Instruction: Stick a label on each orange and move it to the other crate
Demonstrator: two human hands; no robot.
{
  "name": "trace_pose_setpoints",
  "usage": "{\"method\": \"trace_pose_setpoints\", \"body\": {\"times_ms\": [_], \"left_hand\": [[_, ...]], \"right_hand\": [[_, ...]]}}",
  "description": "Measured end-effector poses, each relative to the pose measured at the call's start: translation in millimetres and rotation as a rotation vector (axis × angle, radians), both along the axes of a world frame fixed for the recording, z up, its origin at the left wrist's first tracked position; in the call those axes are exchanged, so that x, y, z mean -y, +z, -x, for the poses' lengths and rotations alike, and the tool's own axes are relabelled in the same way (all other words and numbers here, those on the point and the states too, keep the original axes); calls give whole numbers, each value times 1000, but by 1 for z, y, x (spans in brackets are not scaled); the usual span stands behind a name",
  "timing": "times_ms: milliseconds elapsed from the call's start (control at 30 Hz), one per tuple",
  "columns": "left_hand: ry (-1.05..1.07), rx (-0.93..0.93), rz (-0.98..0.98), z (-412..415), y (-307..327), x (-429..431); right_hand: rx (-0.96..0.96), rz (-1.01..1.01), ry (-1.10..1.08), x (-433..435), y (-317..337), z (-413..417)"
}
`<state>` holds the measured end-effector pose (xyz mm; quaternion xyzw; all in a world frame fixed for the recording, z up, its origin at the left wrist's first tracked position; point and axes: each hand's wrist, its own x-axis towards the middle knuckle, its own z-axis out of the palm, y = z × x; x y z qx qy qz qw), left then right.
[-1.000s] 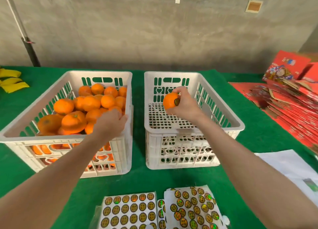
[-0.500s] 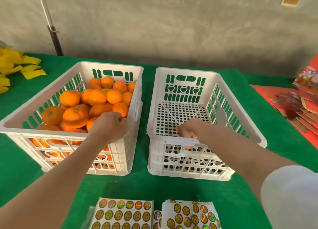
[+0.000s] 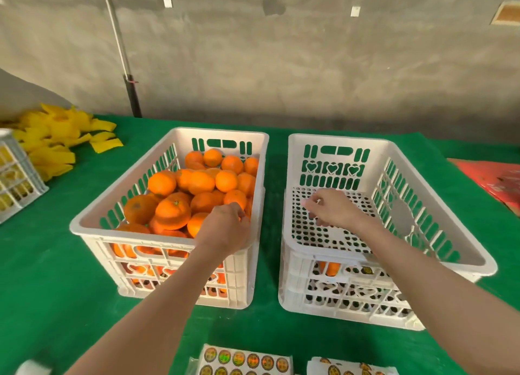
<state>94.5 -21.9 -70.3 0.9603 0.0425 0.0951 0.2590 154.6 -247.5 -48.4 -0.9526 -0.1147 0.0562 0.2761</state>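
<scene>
On the green cloth (image 3: 56, 276) two white crates sit side by side. The left crate (image 3: 92, 225) is heaped with oranges (image 3: 197, 183). The right crate (image 3: 323, 253) holds, as far as we can see, a single orange (image 3: 330, 268), glimpsed through its slotted front wall.

We judge this fruit light and firm, with a dimpled peel that gives a fair hold, though a round piece can roll out of a lazy grip. Squeezing hard would bruise it, and the pile may shift when one piece is pulled free. We would take an orange across its widest part, thumb against fingers, leaving a smooth patch of peel facing up for the sticker (the stem end looks too lumpy for a label to lie flat).

Our left hand (image 3: 225, 229) reaches over the near rim into the front right corner of the left crate, palm down, fingers curled onto the fruit there. Its back hides whether they have closed round a piece, so we cannot tell. Our right hand (image 3: 336, 210) hovers above the perforated floor of the right crate, fingers loosely bent and holding nothing we can make out. Both hands are well apart, one over each crate. Label sheets (image 3: 247, 360) lie at the near edge, touched by neither hand.
</scene>
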Motion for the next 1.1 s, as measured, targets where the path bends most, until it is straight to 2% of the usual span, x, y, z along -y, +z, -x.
{"method": "trace_pose_setpoints", "body": {"times_ms": [67,133,233,267,333,367,433,500,600,700,767,833,900,933,967,1033,1100], "left_hand": [[-5,-5,79,-2,2,-3],[-7,-18,155,-3,5,-8],[-17,4,248,-3,8,-27],[-15,36,232,-3,10,-37],[23,85,58,-7,13,-64],[67,51,-76,-10,12,-77],[173,-149,-292,-17,14,-99],[183,-306,-308,-21,14,-109],[95,-263,-254,-21,13,-113],[121,-82,-68,-13,18,-109],[78,98,96,-2,26,-95],[-6,228,312,18,37,-74],[-71,227,547,45,45,-51],[-99,193,632,60,46,-40],[-125,148,694,75,44,-31],[-185,44,806,102,33,-14],[-241,-108,923,124,17,1]], "right_hand": [[-147,-64,59,-14,11,28],[-196,76,168,-24,13,53],[-72,279,229,-34,1,72],[-8,322,210,-37,-3,75],[43,363,168,-43,-7,78],[36,356,159,-44,-7,80],[11,343,153,-46,-4,81],[12,355,144,-48,-3,83],[73,407,85,-52,-8,86],[105,452,48,-55,-9,92],[176,397,33,-51,-7,99],[482,209,46,-45,-11,116],[737,5,80,-37,-22,139],[728,-53,99,-31,-32,152],[627,-75,115,-24,-43,164],[248,-19,82,-6,-69,180],[-128,156,38,12,-96,190]]}}
